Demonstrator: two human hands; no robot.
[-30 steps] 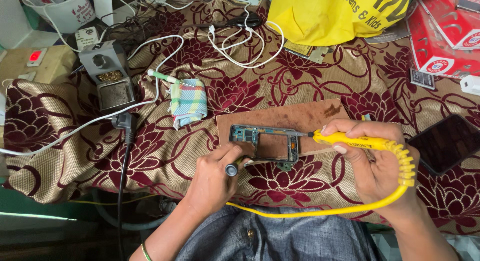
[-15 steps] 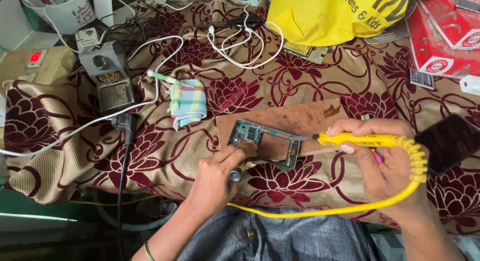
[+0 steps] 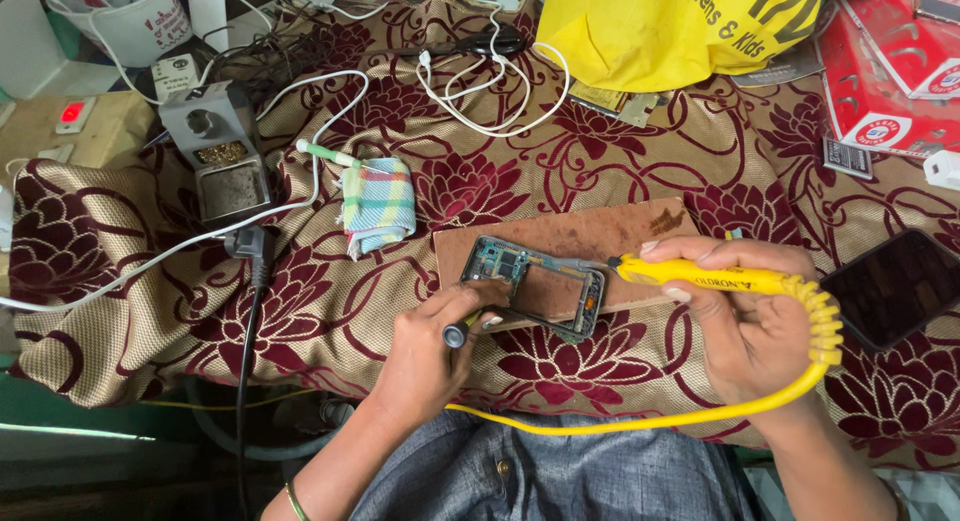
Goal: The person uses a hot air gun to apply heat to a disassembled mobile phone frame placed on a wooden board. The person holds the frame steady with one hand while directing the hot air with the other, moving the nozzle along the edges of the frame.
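1. On the brown board (image 3: 600,231) lying over the maroon flowered cloth (image 3: 640,161), a stripped phone frame (image 3: 535,286) with its green circuit board showing lay near the board's front edge, tilted a little.
2. The left hand (image 3: 430,356) rested at the frame's near left corner, its fingers curled together and pinching a small dark-tipped tool (image 3: 458,333) against the thumb; the fingertips touched the frame's edge.
3. The right hand (image 3: 750,326) gripped a yellow soldering iron (image 3: 715,277) held nearly level, with the thumb and fingers wrapped close around its handle and the index finger lying along the top.
4. The iron's tip pointed left and sat just beside the frame's right end; whether it touched the metal could not be told.
5. A yellow coiled cord (image 3: 822,326) ran from the iron's back, around the right hand and across the person's lap.
6. To the left stood a grey soldering stand (image 3: 215,151), and between it and the board lay a folded checked cloth (image 3: 378,206).
7. White cables (image 3: 480,91) looped further back, beside a yellow plastic bag (image 3: 660,26).
8. A dark phone (image 3: 895,286) lay just right of the right hand, with red boxes (image 3: 885,71) behind it.
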